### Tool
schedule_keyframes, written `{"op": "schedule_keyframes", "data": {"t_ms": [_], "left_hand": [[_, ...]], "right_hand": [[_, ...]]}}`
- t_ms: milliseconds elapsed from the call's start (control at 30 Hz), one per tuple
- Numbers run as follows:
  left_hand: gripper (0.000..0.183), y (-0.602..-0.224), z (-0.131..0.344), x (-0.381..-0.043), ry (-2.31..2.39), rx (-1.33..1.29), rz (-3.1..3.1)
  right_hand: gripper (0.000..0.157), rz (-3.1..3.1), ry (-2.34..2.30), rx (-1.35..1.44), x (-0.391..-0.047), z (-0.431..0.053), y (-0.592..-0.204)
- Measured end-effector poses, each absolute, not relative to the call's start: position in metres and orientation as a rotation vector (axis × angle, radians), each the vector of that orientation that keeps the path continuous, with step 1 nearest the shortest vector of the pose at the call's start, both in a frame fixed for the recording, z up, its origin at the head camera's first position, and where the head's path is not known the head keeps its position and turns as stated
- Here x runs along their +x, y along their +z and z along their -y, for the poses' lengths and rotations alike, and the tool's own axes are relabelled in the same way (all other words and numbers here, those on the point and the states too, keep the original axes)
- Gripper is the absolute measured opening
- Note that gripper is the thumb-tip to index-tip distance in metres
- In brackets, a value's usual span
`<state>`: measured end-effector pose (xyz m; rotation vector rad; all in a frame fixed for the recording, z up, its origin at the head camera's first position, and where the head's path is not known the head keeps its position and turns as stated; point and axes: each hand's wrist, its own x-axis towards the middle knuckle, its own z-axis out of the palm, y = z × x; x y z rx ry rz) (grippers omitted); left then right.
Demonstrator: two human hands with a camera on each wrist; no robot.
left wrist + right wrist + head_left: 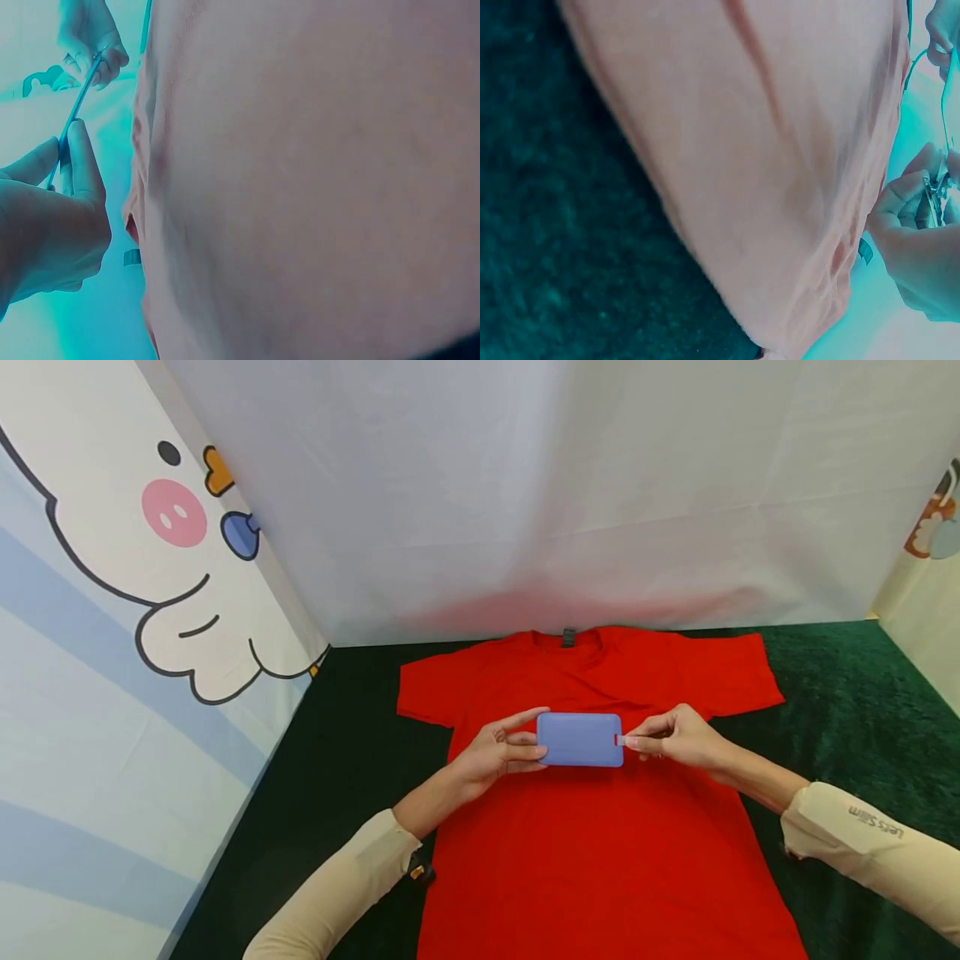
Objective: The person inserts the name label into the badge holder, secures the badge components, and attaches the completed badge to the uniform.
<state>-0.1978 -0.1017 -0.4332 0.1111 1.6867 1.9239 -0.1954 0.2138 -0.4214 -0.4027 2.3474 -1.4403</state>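
A flat blue-violet card holder [579, 739] is held level above a red T-shirt [600, 860]. My left hand [487, 758] pinches its left end, thumb on the near face. At the slot in the right end, my right hand [686, 743] pinches a small badge clip [934, 199] by its pale strap [621, 740]; shiny metal shows between those fingers in the right wrist view. Seen from the left wrist, the card holder [77, 101] is edge-on, a thin slanted line. Fingers partly hide the clip.
The T-shirt lies spread, collar away from me, on a dark green cloth [847, 710]. Behind it hangs a white curtain [450, 485]. A cartoon-printed panel [112, 693] stands on the left, and a pale panel [926, 618] on the right.
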Motion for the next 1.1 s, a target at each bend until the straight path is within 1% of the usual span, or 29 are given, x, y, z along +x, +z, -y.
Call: {"op": "schedule_keyframes", "data": {"t_ms": [167, 300, 567, 867, 1000, 1100], "left_hand": [[0.059, -0.432, 0.101, -0.197, 1.911, 0.129, -1.698], [0.059, -0.431, 0.1, -0.197, 1.909, 0.131, -1.705], [0.058, -0.431, 0.101, -0.201, 1.944, 0.055, -1.693], [0.057, -0.433, 0.105, -0.203, 1.979, 0.013, -1.676], [0.057, -0.433, 0.106, -0.203, 2.003, 0.004, -1.656], [0.055, -0.432, 0.107, -0.203, 2.011, -0.006, -1.648]], "right_hand": [[0.027, -2.356, -1.469, -0.374, -0.194, -0.212, -0.422], [0.03, -2.342, -1.472, -0.368, -0.195, -0.214, -0.422], [0.037, -2.253, -1.512, -0.382, -0.201, -0.22, -0.418], [0.038, -2.185, -1.628, -0.416, -0.2, -0.224, -0.414], [0.036, -2.078, -1.705, -0.449, -0.201, -0.227, -0.413], [0.033, -1.966, -1.748, -0.555, -0.202, -0.23, -0.413]]}}
